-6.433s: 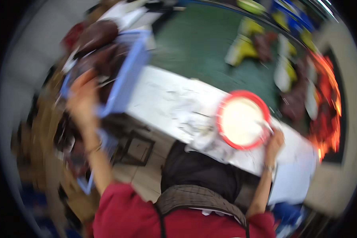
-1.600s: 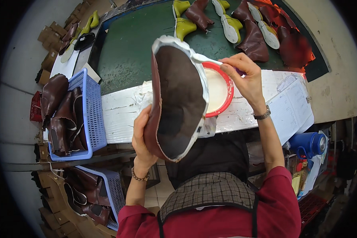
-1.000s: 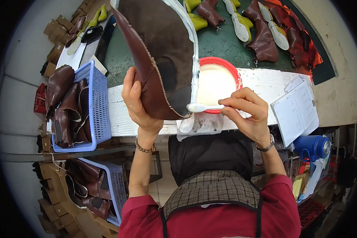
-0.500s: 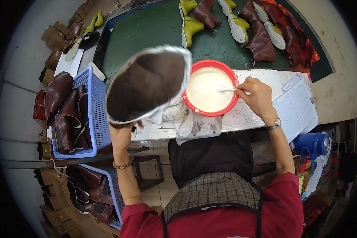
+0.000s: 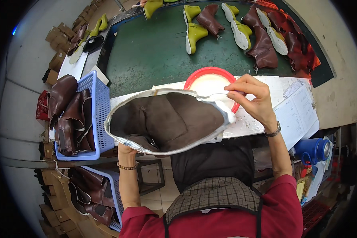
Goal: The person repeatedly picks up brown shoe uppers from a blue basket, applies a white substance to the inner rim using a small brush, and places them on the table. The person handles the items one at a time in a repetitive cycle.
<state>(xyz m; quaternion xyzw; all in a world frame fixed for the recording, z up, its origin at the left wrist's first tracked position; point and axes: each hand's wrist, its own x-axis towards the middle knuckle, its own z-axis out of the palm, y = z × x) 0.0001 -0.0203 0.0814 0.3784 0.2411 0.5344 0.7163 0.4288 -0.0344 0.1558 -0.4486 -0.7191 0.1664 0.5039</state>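
Note:
My left hand (image 5: 127, 150) grips a boot upper (image 5: 166, 119) from below, its wide opening turned up toward me. The inside is dark brown and a pale, wet-looking edge runs round it. Most of that hand's fingers are hidden under the upper. Between thumb and fingertips, my right hand (image 5: 252, 97) pinches a small brush (image 5: 215, 95), which lies at the far rim of the opening. Just behind, a red-rimmed bowl (image 5: 210, 70) of creamy white paste is partly covered by the upper.
Brown boot uppers (image 5: 71, 115) fill a blue basket (image 5: 103, 107) at left, with another basket (image 5: 114, 190) below. Yellow-green boots (image 5: 196, 35) and brown ones lie on the green table (image 5: 146, 51). Papers (image 5: 297, 103) and a blue flask (image 5: 311, 150) are at right.
The boot upper has swung right and nearer, over the bowl's near side. My right hand has brought the brush from the paste to its rim. A yellow-green boot has appeared at the far edge.

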